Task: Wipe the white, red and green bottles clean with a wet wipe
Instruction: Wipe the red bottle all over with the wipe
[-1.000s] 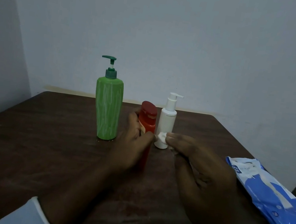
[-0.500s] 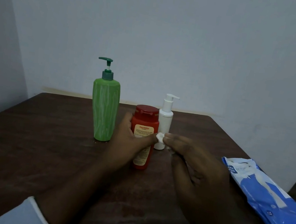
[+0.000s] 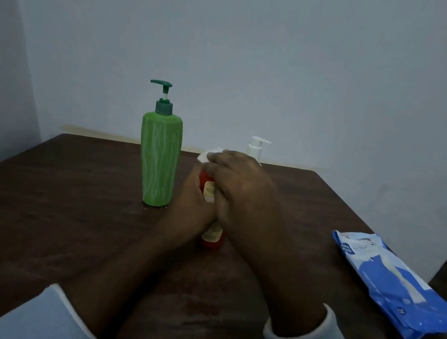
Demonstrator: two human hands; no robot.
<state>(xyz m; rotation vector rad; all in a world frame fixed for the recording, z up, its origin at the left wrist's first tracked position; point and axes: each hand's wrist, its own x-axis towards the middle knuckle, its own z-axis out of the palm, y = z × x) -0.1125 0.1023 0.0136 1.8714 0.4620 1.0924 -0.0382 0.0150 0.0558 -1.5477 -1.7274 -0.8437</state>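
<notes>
At the middle of the surface [image 3: 64,202], my left grip [image 3: 193,202] hugs the red plastic bottle [image 3: 212,239]; my right grip [image 3: 242,192] holds a white wet wipe [image 3: 208,155] on its top. Sides next, I think.

Both forearms reach forward and meet. The left hand [image 3: 191,205] curls round the red plastic bottle [image 3: 213,238]. The right hand [image 3: 242,192] arches over its top, bent fingers holding a white wet wipe [image 3: 209,154].

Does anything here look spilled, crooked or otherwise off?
Nothing spilled or broken. The red bottle leans, but only because the left hand grips it while the right hand holds a wipe on its top. The green bottle shows pale streaks; pattern or residue, I cannot tell.
</notes>
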